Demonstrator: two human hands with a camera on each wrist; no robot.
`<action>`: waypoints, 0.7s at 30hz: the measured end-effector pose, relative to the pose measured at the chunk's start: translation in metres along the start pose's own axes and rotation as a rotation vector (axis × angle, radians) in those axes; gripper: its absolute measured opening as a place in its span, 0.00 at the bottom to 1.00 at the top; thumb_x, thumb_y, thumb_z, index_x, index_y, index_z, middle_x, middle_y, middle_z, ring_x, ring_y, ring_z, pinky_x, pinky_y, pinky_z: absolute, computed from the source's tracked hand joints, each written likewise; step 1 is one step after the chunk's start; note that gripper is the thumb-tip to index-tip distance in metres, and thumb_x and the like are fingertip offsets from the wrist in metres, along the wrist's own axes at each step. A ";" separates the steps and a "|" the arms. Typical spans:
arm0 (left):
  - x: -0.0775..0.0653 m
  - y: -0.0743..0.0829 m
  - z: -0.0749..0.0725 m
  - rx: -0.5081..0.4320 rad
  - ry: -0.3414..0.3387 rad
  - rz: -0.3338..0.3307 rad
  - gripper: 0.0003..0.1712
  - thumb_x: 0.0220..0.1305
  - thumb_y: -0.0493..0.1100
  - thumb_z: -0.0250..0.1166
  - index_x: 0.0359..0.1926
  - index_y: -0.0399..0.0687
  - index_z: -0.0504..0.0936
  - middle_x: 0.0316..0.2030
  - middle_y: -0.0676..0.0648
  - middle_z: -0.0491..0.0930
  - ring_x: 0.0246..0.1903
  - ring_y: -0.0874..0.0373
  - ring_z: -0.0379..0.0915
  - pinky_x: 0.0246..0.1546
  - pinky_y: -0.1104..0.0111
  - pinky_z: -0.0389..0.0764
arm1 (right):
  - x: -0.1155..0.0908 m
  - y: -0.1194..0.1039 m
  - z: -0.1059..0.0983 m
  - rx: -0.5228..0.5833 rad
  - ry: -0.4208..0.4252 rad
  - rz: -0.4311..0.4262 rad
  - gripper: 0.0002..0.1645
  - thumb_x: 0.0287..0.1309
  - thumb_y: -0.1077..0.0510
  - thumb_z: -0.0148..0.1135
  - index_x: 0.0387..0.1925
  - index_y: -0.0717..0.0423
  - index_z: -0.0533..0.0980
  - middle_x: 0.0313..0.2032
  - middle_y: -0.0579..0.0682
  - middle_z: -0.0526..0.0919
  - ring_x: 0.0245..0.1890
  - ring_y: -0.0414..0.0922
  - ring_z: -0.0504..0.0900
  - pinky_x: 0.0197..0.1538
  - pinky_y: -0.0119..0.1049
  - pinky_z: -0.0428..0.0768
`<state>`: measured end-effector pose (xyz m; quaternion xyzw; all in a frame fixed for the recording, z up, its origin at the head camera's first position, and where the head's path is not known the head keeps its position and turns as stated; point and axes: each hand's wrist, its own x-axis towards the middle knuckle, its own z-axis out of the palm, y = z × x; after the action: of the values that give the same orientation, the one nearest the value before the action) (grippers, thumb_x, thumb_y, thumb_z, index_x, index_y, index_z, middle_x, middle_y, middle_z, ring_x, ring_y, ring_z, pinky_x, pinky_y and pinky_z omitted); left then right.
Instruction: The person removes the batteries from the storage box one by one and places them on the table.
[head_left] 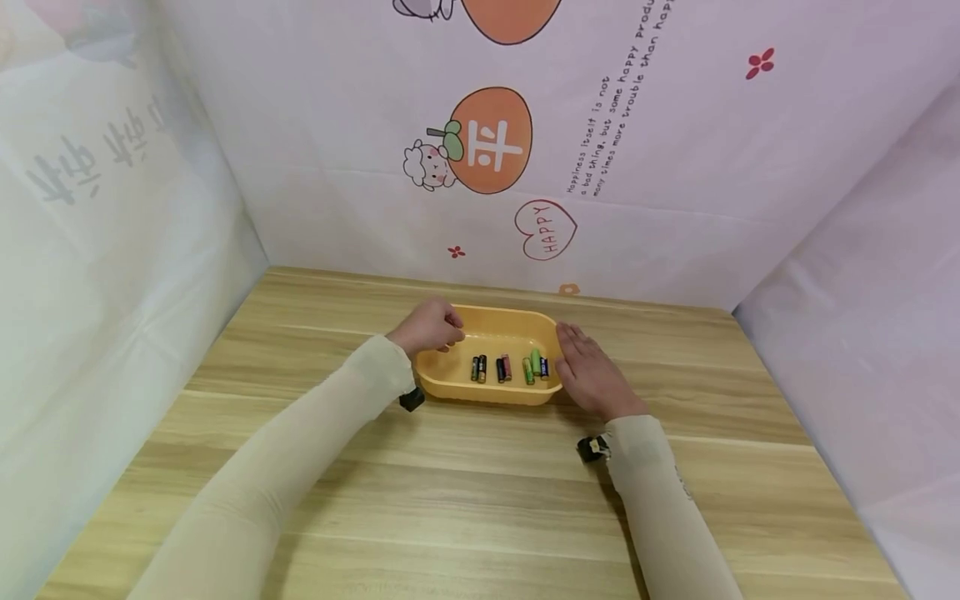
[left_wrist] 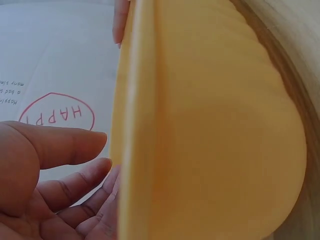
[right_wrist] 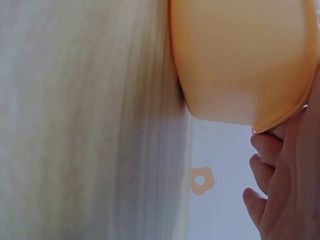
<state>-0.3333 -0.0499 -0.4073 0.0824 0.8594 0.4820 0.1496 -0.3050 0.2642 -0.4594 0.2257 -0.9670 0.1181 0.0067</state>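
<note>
A yellow oval plastic tray (head_left: 491, 393) stands on the wooden table. Small batteries lie inside it in groups: a dark pair (head_left: 478, 368) on the left, a black and a pink battery (head_left: 506, 367) in the middle, and green and blue batteries (head_left: 528, 372) at the right. My left hand (head_left: 429, 327) is over the tray's left end, fingers loosely bent. In the left wrist view its thumb (left_wrist: 75, 146) and forefinger stand apart with nothing between them. My right hand (head_left: 596, 373) rests at the tray's right rim, fingers extended along it; the right wrist view shows its fingertips just past the rim.
The wooden table (head_left: 480, 500) reaches toward me in front of the tray. Behind it rises a white printed cloth (head_left: 337, 208) with fruit drawings and lettering, and more cloth hangs at both sides. A small black camera (head_left: 592, 448) sits at my right wrist.
</note>
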 end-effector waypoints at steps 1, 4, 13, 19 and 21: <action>0.001 0.000 0.001 0.000 -0.002 -0.005 0.15 0.64 0.34 0.63 0.50 0.31 0.77 0.42 0.40 0.77 0.41 0.43 0.78 0.40 0.58 0.84 | 0.000 0.000 0.000 -0.001 0.001 0.000 0.35 0.76 0.50 0.33 0.76 0.61 0.41 0.75 0.56 0.44 0.74 0.52 0.40 0.74 0.50 0.44; 0.003 0.000 0.005 0.012 -0.016 -0.008 0.12 0.64 0.34 0.64 0.48 0.33 0.78 0.41 0.40 0.77 0.41 0.43 0.78 0.40 0.58 0.85 | 0.001 0.000 -0.001 -0.001 0.005 0.001 0.35 0.76 0.50 0.33 0.76 0.61 0.42 0.75 0.56 0.44 0.74 0.51 0.40 0.74 0.50 0.45; 0.010 -0.002 0.016 0.048 -0.030 -0.026 0.08 0.63 0.35 0.64 0.43 0.36 0.78 0.37 0.41 0.78 0.37 0.46 0.79 0.37 0.60 0.85 | 0.001 -0.002 -0.003 -0.003 -0.010 0.006 0.35 0.76 0.49 0.33 0.76 0.60 0.41 0.76 0.55 0.43 0.74 0.51 0.39 0.74 0.50 0.44; 0.014 -0.003 0.021 0.134 -0.039 -0.025 0.04 0.62 0.35 0.66 0.38 0.38 0.81 0.35 0.44 0.80 0.36 0.48 0.80 0.35 0.61 0.85 | 0.000 -0.002 -0.004 -0.002 -0.012 0.004 0.35 0.76 0.50 0.33 0.76 0.60 0.41 0.76 0.55 0.43 0.75 0.51 0.39 0.74 0.50 0.44; 0.014 -0.003 0.022 0.186 -0.052 -0.031 0.03 0.63 0.36 0.66 0.36 0.40 0.82 0.34 0.46 0.81 0.34 0.50 0.81 0.34 0.62 0.84 | 0.000 -0.002 -0.004 -0.003 -0.013 0.002 0.35 0.76 0.50 0.33 0.76 0.60 0.41 0.76 0.55 0.43 0.75 0.51 0.40 0.74 0.49 0.44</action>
<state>-0.3393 -0.0295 -0.4232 0.0952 0.8974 0.3954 0.1710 -0.3044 0.2629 -0.4553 0.2252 -0.9675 0.1152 0.0005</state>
